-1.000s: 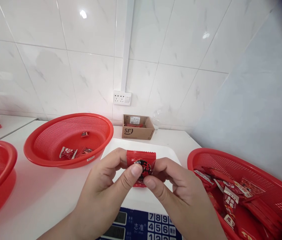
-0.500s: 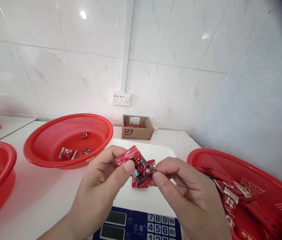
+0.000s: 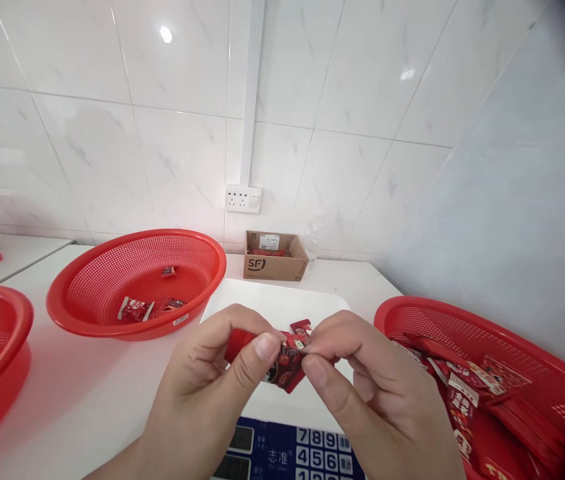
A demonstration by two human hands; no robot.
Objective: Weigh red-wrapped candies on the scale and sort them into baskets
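Nearest is the digital scale (image 3: 275, 437), its dark blue panel of keys and displays partly covered by the forearms. Above the scale, the left hand (image 3: 205, 387) grasps a small red packet (image 3: 287, 372), pinching it between thumb and forefinger. The right hand (image 3: 387, 393), also above the scale, grips the same packet at its other side with thumb and fingertips, so the packet is held tilted between both hands. A bit of red wrapper (image 3: 301, 327) shows just past the right fingertips; whether it belongs to the held packet cannot be told. Behind the panel, the scale's white pan (image 3: 272, 293) stretches out beneath the hands.

To the right of the scale is a red mesh basket (image 3: 512, 333) with many red packages (image 3: 462, 400) piled inside. Well to the scale's left, a second basket (image 3: 27, 320) is cut off by the picture edge. Farther back, left of the scale, a third basket (image 3: 92, 287) holds a few small packets (image 3: 135, 309).

Beyond the scale is an open cardboard box (image 3: 275, 269) with something red inside, and behind that a wall socket (image 3: 243, 199) on white tiles.
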